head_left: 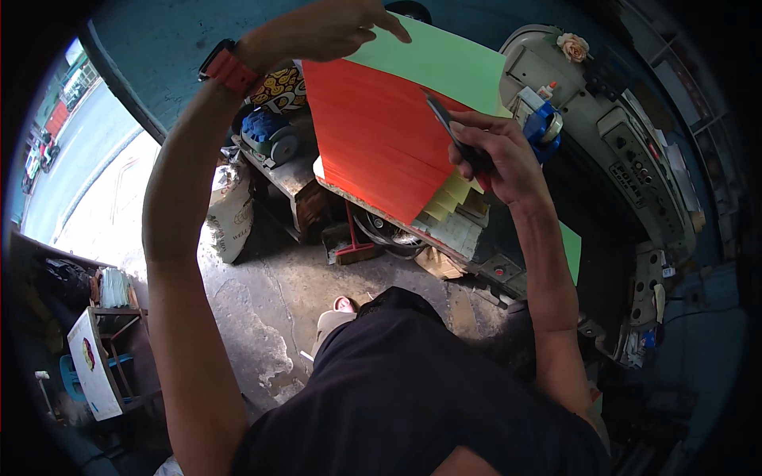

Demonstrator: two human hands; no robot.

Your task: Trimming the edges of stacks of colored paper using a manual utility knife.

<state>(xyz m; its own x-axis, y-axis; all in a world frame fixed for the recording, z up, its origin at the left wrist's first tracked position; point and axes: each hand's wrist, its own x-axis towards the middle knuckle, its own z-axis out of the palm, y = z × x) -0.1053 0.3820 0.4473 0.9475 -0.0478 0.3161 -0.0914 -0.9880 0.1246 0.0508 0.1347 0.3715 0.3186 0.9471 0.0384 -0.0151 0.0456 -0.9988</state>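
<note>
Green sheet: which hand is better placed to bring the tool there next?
Probably the right hand: it holds the tool, tip near the green sheet. The left hand, by the sheet's left end, shows no tool.

- R side: beige-grey metal machine (528, 67) w/ rounded ctrl panel (622, 136); dark plate by its knobs has pale caps, approx. 2 lines.
- L of ctr: crumpled white sack (228, 214) w/ small dark print, low on its side.
- Far, L of ctr: yellow-&-black patterned cloth-like item (287, 82) w/ big pale letters, partly hidden.
</note>
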